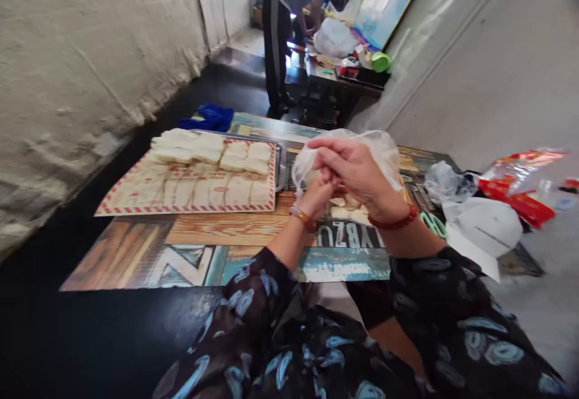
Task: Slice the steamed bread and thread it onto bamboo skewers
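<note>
My left hand and my right hand meet above the table, the right one lying over the left. The right fingers are pressed together and point left. Curled left fingers are partly hidden behind them. A thin clear plastic bag spreads behind and around both hands. Whether the fingers pinch its film cannot be made out. Below the hands lie pale flat pieces. To the left, pale bread-like slices lie in rows and a stack on a sheet with a red-striped border, over a metal tray.
On the right of the patterned table are green-handled scissors, a white cap, a crumpled clear bag and red packaging. A blue cloth lies at the far edge. Beyond, a person bends over a cluttered table.
</note>
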`<state>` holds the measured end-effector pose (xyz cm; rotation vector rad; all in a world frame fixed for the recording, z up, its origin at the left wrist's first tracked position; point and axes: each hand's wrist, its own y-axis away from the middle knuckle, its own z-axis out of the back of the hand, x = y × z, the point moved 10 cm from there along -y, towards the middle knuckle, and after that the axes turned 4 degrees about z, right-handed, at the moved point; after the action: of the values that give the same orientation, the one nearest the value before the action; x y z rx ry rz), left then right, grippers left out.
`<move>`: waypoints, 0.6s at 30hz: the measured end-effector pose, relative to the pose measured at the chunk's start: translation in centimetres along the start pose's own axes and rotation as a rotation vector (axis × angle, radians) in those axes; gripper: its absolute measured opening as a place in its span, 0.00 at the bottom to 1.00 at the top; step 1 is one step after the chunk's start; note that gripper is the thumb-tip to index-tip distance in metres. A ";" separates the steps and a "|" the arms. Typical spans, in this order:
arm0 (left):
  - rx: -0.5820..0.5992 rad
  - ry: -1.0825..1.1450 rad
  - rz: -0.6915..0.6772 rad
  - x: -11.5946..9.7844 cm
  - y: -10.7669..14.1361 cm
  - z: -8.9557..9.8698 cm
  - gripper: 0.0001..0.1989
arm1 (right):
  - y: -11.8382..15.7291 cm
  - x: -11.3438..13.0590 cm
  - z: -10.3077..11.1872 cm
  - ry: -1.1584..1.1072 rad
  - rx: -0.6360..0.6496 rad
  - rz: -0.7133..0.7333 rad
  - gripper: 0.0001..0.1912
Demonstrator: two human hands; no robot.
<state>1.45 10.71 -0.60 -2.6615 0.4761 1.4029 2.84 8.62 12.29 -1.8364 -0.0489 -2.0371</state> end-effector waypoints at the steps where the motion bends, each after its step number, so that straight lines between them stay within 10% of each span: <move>1: 0.012 -0.003 0.015 0.5 -0.3 -0.5 0.14 | 1.4 0.2 3.8 0.019 -0.092 0.017 0.15; 6: -0.058 -0.056 -0.022 -0.6 -0.7 0.6 0.18 | 7.4 -4.1 16.7 0.029 -0.397 -0.001 0.16; 11: -0.145 -0.178 -0.119 -2.4 -0.2 1.1 0.20 | 8.2 -9.7 16.8 0.066 -0.329 -0.075 0.18; 18: -0.118 -0.287 -0.089 -2.2 -0.4 -0.1 0.20 | 9.1 -8.5 17.1 0.339 -0.229 0.045 0.14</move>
<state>0.53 11.58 1.19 -2.4694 0.2506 1.7966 22.44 7.38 4.32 -1.5695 0.3292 -2.3730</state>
